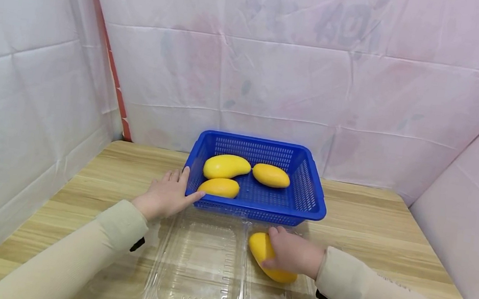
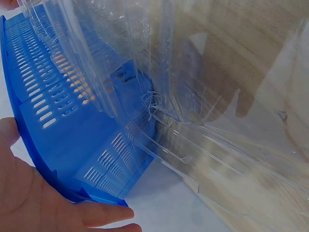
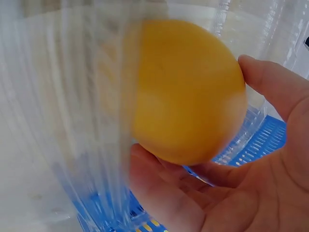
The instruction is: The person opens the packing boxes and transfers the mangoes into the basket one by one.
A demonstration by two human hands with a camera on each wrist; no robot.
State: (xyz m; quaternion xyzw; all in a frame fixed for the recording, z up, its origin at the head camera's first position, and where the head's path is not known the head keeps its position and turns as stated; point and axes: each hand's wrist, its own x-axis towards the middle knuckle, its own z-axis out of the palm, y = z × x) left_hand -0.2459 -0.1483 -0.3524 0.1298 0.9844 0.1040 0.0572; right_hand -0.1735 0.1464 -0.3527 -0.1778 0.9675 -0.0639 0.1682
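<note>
A yellow mango (image 1: 260, 253) is in my right hand (image 1: 296, 254), over the right part of a clear plastic clamshell box (image 1: 202, 263). The right wrist view shows the thumb and fingers on opposite sides of the mango (image 3: 188, 92), behind a clear plastic wall. My left hand (image 1: 167, 195) rests at the front left corner of a blue basket (image 1: 254, 213), its fingers spread along the rim. In the left wrist view, the palm and fingers lie against the basket edge (image 2: 29, 140).
Inside the basket lie a curved yellow mango (image 1: 225, 166), another mango (image 1: 271, 176) at right and one (image 1: 219, 187) near the front. More clear plastic lies beside the box on the wooden table (image 1: 131, 167). White sheets (image 1: 274, 74) surround the table at the back and sides.
</note>
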